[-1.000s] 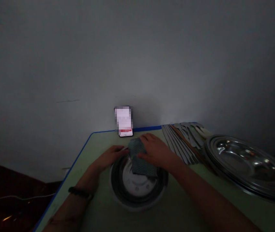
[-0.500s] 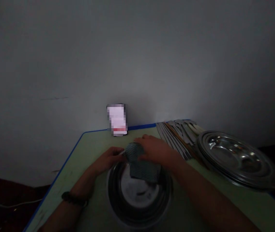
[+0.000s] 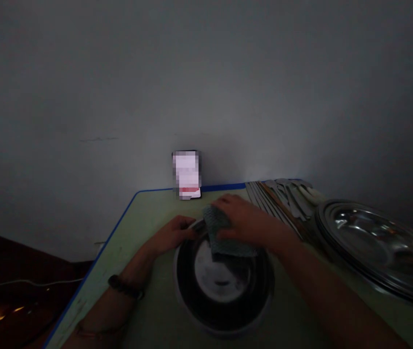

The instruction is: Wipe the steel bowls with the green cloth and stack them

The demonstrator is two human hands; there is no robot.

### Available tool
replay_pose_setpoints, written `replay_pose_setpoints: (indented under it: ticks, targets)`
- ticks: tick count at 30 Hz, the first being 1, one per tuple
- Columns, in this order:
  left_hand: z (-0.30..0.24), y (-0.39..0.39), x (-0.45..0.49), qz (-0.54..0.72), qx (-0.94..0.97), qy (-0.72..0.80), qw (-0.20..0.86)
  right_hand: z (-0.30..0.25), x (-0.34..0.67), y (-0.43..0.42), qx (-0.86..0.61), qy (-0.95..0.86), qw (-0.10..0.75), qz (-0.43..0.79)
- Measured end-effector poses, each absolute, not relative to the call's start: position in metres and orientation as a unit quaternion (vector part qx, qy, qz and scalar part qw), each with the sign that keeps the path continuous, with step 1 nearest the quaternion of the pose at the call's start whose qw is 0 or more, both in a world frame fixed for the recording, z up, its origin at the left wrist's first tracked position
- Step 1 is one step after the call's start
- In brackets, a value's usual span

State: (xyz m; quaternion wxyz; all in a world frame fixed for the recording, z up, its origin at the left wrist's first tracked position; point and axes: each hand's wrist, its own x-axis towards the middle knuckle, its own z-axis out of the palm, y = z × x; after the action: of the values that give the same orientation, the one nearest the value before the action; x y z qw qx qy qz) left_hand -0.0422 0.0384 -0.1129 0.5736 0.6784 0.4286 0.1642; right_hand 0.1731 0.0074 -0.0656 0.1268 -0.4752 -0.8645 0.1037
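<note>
A round steel bowl [image 3: 224,310] sits on the table in front of me, its shiny inside facing up. My left hand [image 3: 173,235] grips the bowl's far left rim, thumb and fingers closed on the edge. A grey-green textured cloth [image 3: 230,246] hangs over the far rim and down into the bowl. My right hand [image 3: 246,220] is closed on this cloth, pressing it against the rim; some fingertips are hidden behind the cloth.
The pale green table [image 3: 148,208] has a blue edge and stands against a grey wall. A lit phone [image 3: 187,174] with a blurred screen leans there. To the right lie chopsticks [image 3: 264,201], several spoons [image 3: 290,196] and a stack of steel plates [image 3: 381,242].
The whole view has shifted, so everything appears farther right. My right hand and the cloth have slid slightly along the bowl's far rim. The left hand keeps its grip.
</note>
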Motion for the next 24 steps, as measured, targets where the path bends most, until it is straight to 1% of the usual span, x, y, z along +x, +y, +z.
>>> replay_pose_setpoints:
  ticks: [1, 2, 6, 9, 10, 12, 16, 18, 21, 24]
  targets:
    - [-0.113, 0.038, -0.042, 0.16, 0.682, 0.427, 0.571, -0.071, 0.165, 0.006, -0.48, -0.865, 0.093, 0.117]
    - [-0.112, 0.038, -0.042, 0.156, 0.686, 0.426, 0.569, -0.077, 0.159, 0.007, -0.496, -0.856, 0.08, 0.121]
    - [-0.106, 0.035, -0.043, 0.142, 0.698, 0.423, 0.561, -0.091, 0.15, 0.015, -0.507, -0.849, 0.082, 0.123]
    - [-0.089, 0.032, -0.043, 0.145, 0.712, 0.428, 0.538, -0.086, 0.16, 0.02, -0.507, -0.847, 0.095, 0.128]
    - [-0.081, 0.03, -0.044, 0.161, 0.714, 0.434, 0.525, -0.082, 0.164, 0.021, -0.505, -0.846, 0.113, 0.133]
    - [-0.062, 0.026, -0.045, 0.229, 0.715, 0.469, 0.465, -0.072, 0.171, 0.023, -0.513, -0.83, 0.174, 0.132]
    - [-0.032, 0.012, -0.044, 0.495, 0.627, 0.491, 0.348, -0.061, 0.178, 0.029, -0.573, -0.743, 0.334, 0.095]
    - [-0.023, 0.002, -0.04, 0.577, 0.586, 0.499, 0.272, -0.064, 0.176, 0.031, -0.588, -0.684, 0.419, 0.109]
    - [-0.016, -0.011, -0.033, 0.626, 0.57, 0.519, 0.114, -0.073, 0.165, 0.033, -0.58, -0.602, 0.521, 0.172]
    - [-0.015, -0.019, -0.025, 0.622, 0.56, 0.545, -0.039, -0.08, 0.152, 0.032, -0.543, -0.545, 0.557, 0.312]
